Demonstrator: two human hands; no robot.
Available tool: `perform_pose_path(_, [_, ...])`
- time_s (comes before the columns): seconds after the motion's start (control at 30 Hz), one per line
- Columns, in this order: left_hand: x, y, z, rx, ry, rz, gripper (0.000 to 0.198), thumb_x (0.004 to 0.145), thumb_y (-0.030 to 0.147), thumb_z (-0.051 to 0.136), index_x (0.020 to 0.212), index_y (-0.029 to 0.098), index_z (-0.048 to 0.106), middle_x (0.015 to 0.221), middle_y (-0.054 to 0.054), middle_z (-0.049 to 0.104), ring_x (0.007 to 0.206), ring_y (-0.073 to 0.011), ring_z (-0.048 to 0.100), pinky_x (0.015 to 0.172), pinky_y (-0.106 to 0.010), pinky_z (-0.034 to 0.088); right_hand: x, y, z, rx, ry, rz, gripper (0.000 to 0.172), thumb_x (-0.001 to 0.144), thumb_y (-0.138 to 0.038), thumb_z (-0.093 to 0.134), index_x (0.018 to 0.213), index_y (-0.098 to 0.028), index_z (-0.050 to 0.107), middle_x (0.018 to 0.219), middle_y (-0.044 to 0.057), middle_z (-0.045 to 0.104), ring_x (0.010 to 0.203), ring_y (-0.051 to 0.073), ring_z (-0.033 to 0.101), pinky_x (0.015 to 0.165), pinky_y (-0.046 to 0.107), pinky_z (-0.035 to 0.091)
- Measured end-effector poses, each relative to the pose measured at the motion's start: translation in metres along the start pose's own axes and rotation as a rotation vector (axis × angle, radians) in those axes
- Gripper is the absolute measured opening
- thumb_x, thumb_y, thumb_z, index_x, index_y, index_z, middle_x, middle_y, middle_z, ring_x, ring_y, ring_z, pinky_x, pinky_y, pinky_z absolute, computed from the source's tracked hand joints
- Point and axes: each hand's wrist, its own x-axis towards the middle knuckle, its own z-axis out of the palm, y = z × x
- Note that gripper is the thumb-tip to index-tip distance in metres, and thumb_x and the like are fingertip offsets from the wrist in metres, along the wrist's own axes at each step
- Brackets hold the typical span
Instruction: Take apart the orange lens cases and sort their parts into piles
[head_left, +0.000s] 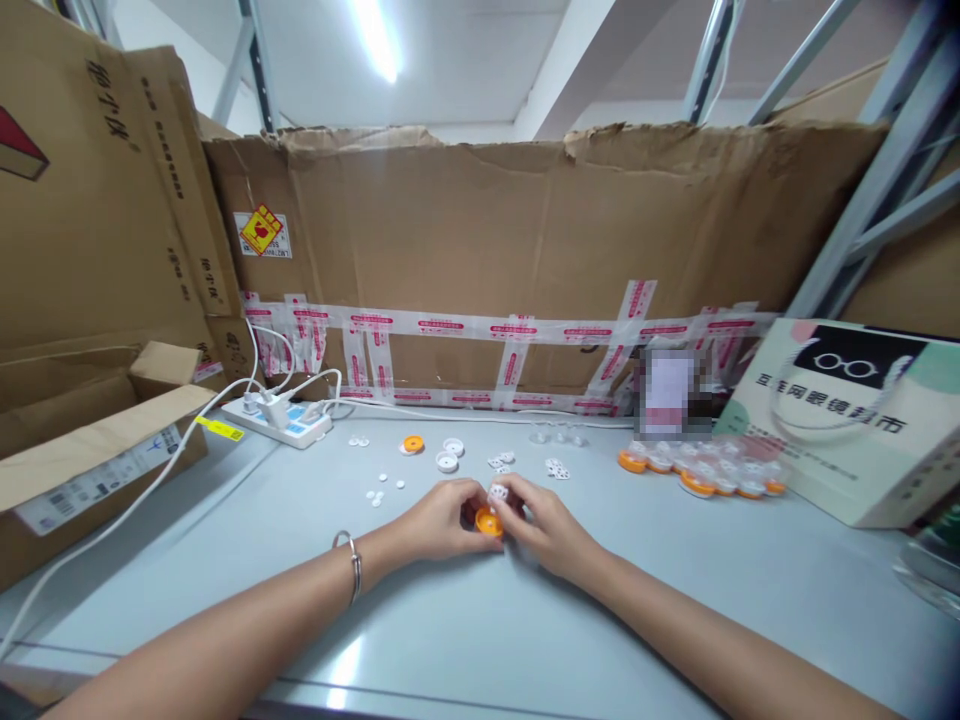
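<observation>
My left hand (454,520) is closed round the side of a small orange cup-shaped plastic part (489,522), its open side tilted toward me. Just above that part, my right hand (541,522) pinches a small white plastic piece with holes (498,492) between thumb and fingertips. Both hands meet over the middle of the table. Beyond them lie white perforated pieces (557,469), white round caps (447,461) and an orange disc (413,444). Several tiny white discs (377,497) are scattered left of my hands.
On the right, clear-topped orange parts (705,468) sit in a cluster beside a printed paper bag (832,420). Clear domes (559,433) stand at the back. A power strip (289,420) and an open cardboard box (97,450) occupy the left. A cardboard wall (480,230) closes the rear.
</observation>
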Motion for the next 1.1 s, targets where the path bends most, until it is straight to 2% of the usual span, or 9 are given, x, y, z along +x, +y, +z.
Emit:
perform_pose_path(0.2, [-0.001,0.002,0.000,0.053,0.036,0.024,0.024,0.064,0.033,0.068,0.071,0.014,0.054,0.069,0.001,0.053,0.063,-0.0118,0.048,0.056,-0.021,0.037,0.005,0.001,0.000,0.186,0.069,0.022,0.013,0.081,-0.031,0.049,0.082,-0.019,0.055,0.078,0.002,0.061,0.072,0.015,0.057,0.069,0.027,0.045])
perform_pose_path(0.37, [0.000,0.004,-0.001,-0.083,0.002,-0.051,0.056,0.055,0.041,0.075,0.101,0.015,0.057,0.079,-0.002,0.060,0.071,-0.0149,0.054,0.065,-0.024,0.042,0.012,0.006,-0.008,0.455,0.282,0.189,0.031,0.074,-0.042,0.058,0.093,-0.018,0.057,0.081,0.004,0.065,0.077,0.018,0.060,0.075,0.032,0.048])
perform_pose_path(0.43, [0.000,0.007,-0.003,-0.096,0.034,-0.045,0.054,0.060,0.041,0.073,0.104,0.015,0.057,0.088,-0.005,0.061,0.076,-0.0163,0.055,0.069,-0.026,0.043,0.013,0.005,-0.011,0.499,0.309,0.208,0.035,0.072,-0.043,0.060,0.095,-0.018,0.059,0.077,0.003,0.065,0.074,0.017,0.060,0.073,0.032,0.049])
perform_pose_path(0.5, [0.000,0.011,-0.006,-0.140,0.128,-0.037,0.046,0.071,0.040,0.064,0.109,0.016,0.055,0.100,-0.008,0.059,0.086,-0.0180,0.054,0.075,-0.028,0.043,0.013,0.004,-0.013,0.518,0.313,0.212,0.036,0.071,-0.043,0.061,0.096,-0.018,0.061,0.075,0.003,0.065,0.072,0.017,0.060,0.072,0.032,0.049])
perform_pose_path(0.6, [0.000,0.018,-0.008,-0.278,0.237,-0.020,0.037,0.084,0.035,0.046,0.116,0.018,0.051,0.110,-0.009,0.057,0.098,-0.0186,0.052,0.084,-0.029,0.040,0.011,0.001,-0.013,0.511,0.255,0.178,0.030,0.073,-0.039,0.059,0.095,-0.019,0.063,0.077,0.002,0.065,0.071,0.016,0.060,0.071,0.031,0.049])
perform_pose_path(0.7, [0.001,0.024,-0.009,-0.365,0.200,0.027,0.028,0.087,0.030,0.042,0.103,0.016,0.060,0.100,-0.006,0.062,0.094,-0.0177,0.054,0.085,-0.028,0.040,0.010,-0.001,-0.011,0.483,0.182,0.126,0.022,0.075,-0.033,0.056,0.092,-0.020,0.063,0.075,0.001,0.065,0.069,0.015,0.059,0.070,0.030,0.049])
perform_pose_path(0.83, [0.002,0.030,-0.009,-0.402,0.192,-0.008,0.026,0.084,0.027,0.046,0.073,0.013,0.065,0.077,-0.003,0.065,0.077,-0.0160,0.058,0.074,-0.025,0.044,0.009,-0.002,-0.009,0.513,0.169,0.128,0.021,0.076,-0.028,0.056,0.096,-0.020,0.052,0.062,-0.003,0.062,0.065,0.014,0.061,0.069,0.030,0.048])
perform_pose_path(0.97, [0.004,0.028,-0.010,-0.508,0.193,-0.043,0.020,0.079,0.027,0.054,0.073,0.013,0.067,0.077,-0.003,0.066,0.077,-0.0167,0.059,0.075,-0.026,0.045,0.008,-0.004,-0.009,0.558,0.176,0.162,0.015,0.075,-0.026,0.059,0.083,-0.021,0.048,0.062,-0.003,0.064,0.064,0.014,0.061,0.066,0.028,0.047])
perform_pose_path(1.1, [0.005,0.023,-0.010,-0.690,0.210,-0.066,0.019,0.070,0.029,0.064,0.080,0.013,0.066,0.082,-0.005,0.067,0.080,-0.0184,0.061,0.076,-0.029,0.047,0.009,-0.004,-0.010,0.572,0.236,0.171,0.011,0.068,-0.026,0.065,0.070,-0.019,0.057,0.062,-0.003,0.064,0.061,0.013,0.060,0.062,0.026,0.048])
